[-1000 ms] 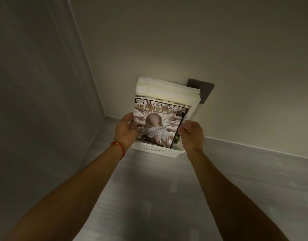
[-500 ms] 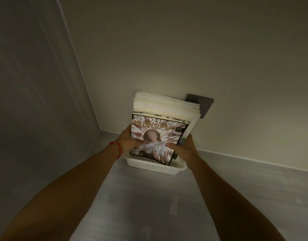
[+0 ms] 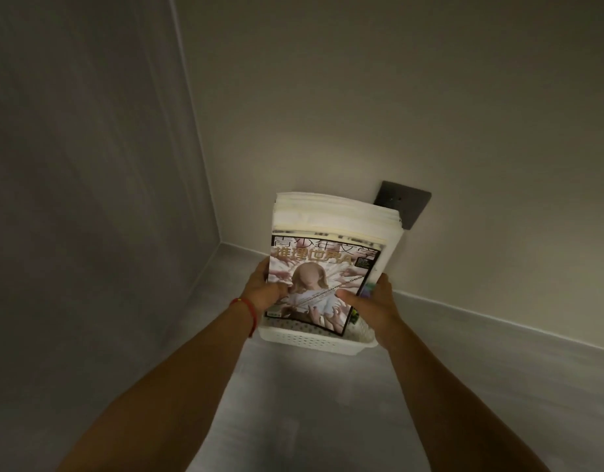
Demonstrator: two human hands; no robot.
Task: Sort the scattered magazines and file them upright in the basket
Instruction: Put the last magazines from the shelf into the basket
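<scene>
Front magazine (image 3: 322, 284) hides most of the stack (image 3: 334, 216) behind it; only top page edges show. Basket (image 3: 307, 340) interior mostly covered, far wall unseen. Wall plate (image 3: 404, 202) lower left part blocked by stack. Small colourful item by right hand (image 3: 372, 301) too blurred to ID. Both forearms cut off at bottom edge.

Grey floor (image 3: 311, 410), dim and bare in the foreground. Pale walls (image 3: 396, 97) meeting in a corner at the left, skirting (image 3: 498, 320) along their foot. Dark square plate (image 3: 409, 202) fixed low on the far wall.
</scene>
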